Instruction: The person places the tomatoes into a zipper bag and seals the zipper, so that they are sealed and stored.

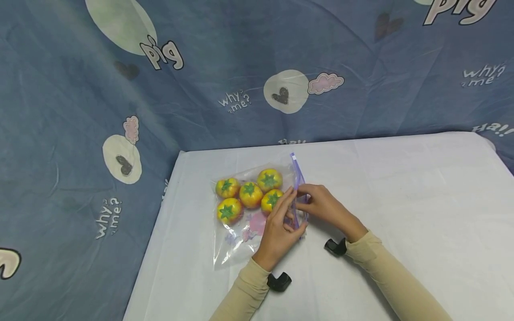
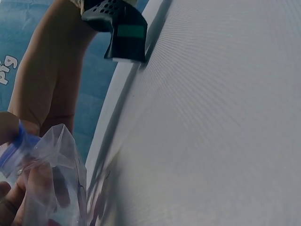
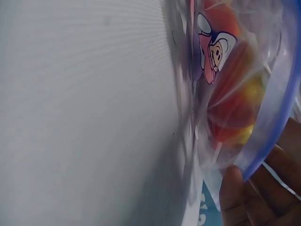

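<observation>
A clear zip bag (image 1: 237,240) with a purple-blue zip strip (image 1: 297,171) lies on the table, its strip toward the right. Inside are several yellow-orange, tomato-like fruits (image 1: 250,195) with green star-shaped tops. My left hand (image 1: 279,234) reaches over the strip end, holding it with thumb and fingers. From the other side my right hand (image 1: 327,207) pinches the strip near its middle. In the right wrist view, the right thumb and fingers (image 3: 263,193) grip the blue strip (image 3: 277,136). Part of the left fingers is hidden behind plastic.
A white cloth covers the table (image 1: 401,200). Behind and to the left hangs a blue printed curtain (image 1: 225,53). Black wrist-camera mounts (image 1: 279,282) sit at both wrists, close above the table.
</observation>
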`<state>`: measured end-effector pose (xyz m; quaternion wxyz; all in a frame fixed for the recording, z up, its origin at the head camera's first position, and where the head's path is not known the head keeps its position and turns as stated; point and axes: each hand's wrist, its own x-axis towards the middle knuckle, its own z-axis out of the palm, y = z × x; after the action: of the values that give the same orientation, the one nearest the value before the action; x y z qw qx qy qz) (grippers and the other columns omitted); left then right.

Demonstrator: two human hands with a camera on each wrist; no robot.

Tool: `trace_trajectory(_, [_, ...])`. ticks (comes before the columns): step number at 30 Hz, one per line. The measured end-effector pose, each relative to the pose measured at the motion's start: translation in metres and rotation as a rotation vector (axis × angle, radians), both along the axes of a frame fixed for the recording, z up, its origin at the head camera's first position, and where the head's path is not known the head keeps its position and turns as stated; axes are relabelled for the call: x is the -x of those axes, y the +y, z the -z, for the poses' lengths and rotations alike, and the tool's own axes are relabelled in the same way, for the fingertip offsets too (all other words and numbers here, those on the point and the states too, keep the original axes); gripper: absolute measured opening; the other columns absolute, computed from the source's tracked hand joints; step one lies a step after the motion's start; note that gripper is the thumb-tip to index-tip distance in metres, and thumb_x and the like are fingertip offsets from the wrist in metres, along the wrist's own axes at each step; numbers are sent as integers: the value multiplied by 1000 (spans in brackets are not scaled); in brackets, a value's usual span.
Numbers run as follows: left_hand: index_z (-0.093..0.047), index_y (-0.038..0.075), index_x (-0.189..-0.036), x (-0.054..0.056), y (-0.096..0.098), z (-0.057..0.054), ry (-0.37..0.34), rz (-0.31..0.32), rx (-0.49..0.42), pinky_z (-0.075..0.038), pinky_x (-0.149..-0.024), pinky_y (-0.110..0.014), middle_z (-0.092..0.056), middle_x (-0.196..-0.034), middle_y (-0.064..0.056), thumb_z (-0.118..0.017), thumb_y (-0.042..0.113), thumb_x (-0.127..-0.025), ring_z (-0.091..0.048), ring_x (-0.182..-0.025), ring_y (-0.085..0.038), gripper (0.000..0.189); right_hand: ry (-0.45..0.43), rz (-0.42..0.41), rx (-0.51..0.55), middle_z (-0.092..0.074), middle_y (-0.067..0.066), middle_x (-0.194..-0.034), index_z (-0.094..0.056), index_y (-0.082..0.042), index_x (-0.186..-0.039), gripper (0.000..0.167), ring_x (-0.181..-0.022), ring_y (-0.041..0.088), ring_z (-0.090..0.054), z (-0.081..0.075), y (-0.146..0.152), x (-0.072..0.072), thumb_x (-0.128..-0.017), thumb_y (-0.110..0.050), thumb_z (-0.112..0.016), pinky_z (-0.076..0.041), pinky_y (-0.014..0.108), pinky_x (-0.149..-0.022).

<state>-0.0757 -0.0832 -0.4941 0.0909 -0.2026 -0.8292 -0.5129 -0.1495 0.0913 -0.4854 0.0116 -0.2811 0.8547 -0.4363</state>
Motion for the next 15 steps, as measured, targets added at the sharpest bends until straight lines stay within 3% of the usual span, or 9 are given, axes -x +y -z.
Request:
trace_trajectory(6, [-44, 9, -156, 1, 0, 1, 1, 21, -32, -58, -56, -16, -41, -163, -11, -83, 2, -84, -66, -81, -18, 82, -2, 61, 12, -77, 15, -104, -74, -2, -108, 22, -97, 31, -74, 0, 8, -7, -86, -3, -80, -66, 41, -78])
trace_trajectory(15, [-45, 5, -155, 1, -1, 1, -8, 15, -29, -58, -55, -19, -45, -159, -14, -79, 1, -88, -67, -79, -17, 75, -64, 157, -3, -76, 22, -114, -72, 5, -116, 29, -103, 38, -74, 1, 26, -19, -88, 0, -78, -66, 45, -81])
